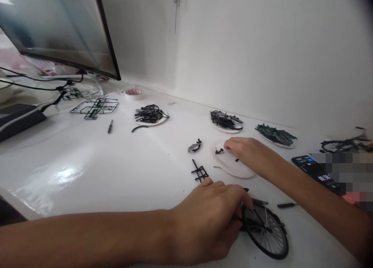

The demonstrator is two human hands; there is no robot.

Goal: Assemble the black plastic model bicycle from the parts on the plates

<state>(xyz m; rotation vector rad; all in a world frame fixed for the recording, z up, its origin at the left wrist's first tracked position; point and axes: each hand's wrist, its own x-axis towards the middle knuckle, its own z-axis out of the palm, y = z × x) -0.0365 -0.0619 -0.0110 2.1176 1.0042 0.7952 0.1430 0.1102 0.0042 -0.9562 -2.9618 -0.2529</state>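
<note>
My left hand is closed around a black model bicycle. Its spoked wheel sticks out to the right of the fingers, while the hand hides much of the rest. Farther back, my right hand reaches over a white paper plate, fingertips pressed together. Whatever they pinch, if anything, is hidden. Close by those fingertips, a small black part lies on the plate. Just beyond my left hand is a black plastic sprue piece. A grey and black curved part rests left of the plate.
Along the wall stand plates of black parts, more dark parts and green parts. Screwdrivers, sprue frames and a monitor are leftward. A phone and another model bicycle lie right.
</note>
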